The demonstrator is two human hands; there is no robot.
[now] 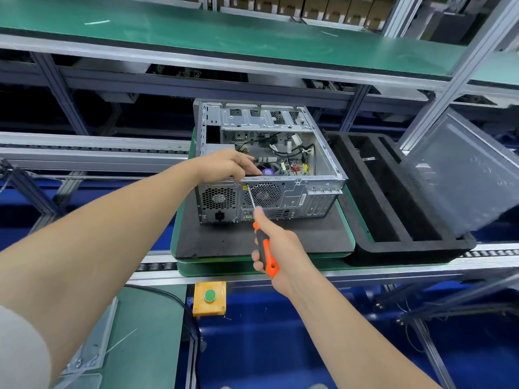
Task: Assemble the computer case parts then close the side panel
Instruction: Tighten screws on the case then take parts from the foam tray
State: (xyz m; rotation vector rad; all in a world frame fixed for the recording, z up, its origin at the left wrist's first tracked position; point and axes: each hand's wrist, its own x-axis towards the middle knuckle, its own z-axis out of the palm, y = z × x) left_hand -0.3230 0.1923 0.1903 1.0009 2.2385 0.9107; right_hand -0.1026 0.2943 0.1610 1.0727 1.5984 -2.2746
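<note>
- The computer case [295, 197] lies on its side, open face up, just above centre; it rests on a black pad [224, 240] atop a green pallet [346, 217] on the roller conveyor [157, 266]
- The left hand [227, 167] reaches in from eight o'clock; its fingers curl over the case's rear top rim, gripping it
- The right hand [280, 254], at six o'clock of the case, clasps an orange-and-black screwdriver [264, 248]; the shaft points to eleven o'clock, its tip on a screw [247, 185] beside the rear fan grille [262, 195]
- The side panel [463, 175] leans tilted at three o'clock, its lower edge on a black foam tray [373, 197]
- A yellow box with a green button [209, 297] sits at six o'clock, below the conveyor
</note>
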